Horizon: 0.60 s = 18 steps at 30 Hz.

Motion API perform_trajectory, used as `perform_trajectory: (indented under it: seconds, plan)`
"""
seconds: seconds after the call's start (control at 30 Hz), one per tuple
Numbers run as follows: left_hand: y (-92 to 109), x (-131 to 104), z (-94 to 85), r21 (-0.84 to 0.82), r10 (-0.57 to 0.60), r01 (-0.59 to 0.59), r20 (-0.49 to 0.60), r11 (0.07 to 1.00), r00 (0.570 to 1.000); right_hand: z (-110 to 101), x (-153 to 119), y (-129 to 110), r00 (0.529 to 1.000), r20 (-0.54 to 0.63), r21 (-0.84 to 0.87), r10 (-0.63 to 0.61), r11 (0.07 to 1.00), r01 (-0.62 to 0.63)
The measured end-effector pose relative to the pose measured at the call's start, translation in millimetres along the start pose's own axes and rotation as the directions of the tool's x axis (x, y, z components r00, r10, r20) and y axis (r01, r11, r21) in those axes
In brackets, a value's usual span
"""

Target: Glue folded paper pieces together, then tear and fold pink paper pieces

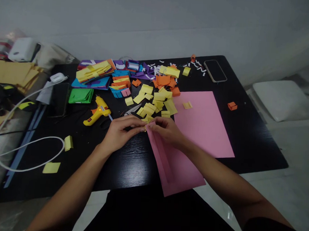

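A pink paper sheet (184,171) lies at the table's front edge, with a narrow strip folded up along its left side. My right hand (169,132) is closed on its far left corner, thumb on top. My left hand (122,132) meets it there, thumb and forefinger pinched together at the same corner. Small yellow paper pieces (149,109) lie just beyond my fingertips, partly hidden by them. Under my right forearm, a larger pink sheet (205,122) rests flat with a yellow piece (187,105) on it. Scissors (133,109) lie near my left hand.
A yellow glue gun (98,111) lies to the left, its switch lit. Behind are stacked coloured papers (95,72), orange pieces (165,82) and white scraps. A phone (215,71) lies far right, another phone (59,100) left. A white cable (29,142) loops over the left side.
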<state>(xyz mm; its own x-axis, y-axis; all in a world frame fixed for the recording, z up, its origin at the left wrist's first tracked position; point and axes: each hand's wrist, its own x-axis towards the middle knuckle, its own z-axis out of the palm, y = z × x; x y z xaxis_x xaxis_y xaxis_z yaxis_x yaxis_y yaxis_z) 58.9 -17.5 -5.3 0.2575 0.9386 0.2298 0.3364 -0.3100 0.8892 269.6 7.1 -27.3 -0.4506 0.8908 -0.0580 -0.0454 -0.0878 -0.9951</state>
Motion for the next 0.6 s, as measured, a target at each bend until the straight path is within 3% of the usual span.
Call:
perform_trajectory:
  seconds: [0.23,0.6]
  plan:
    - [0.1,-1.9,1.1,0.012,0.02,-0.02,0.008,1.0,1.0,1.9,-2.5,1.2,0.999,0.032,0.0,0.02,1.0,-0.02]
    - [-6.5,-1.1,-0.1,0.03,0.157,-0.157,0.013,0.987,0.988,1.7,-1.2,7.0,0.999,0.034,-0.004,-0.007,1.0,0.007]
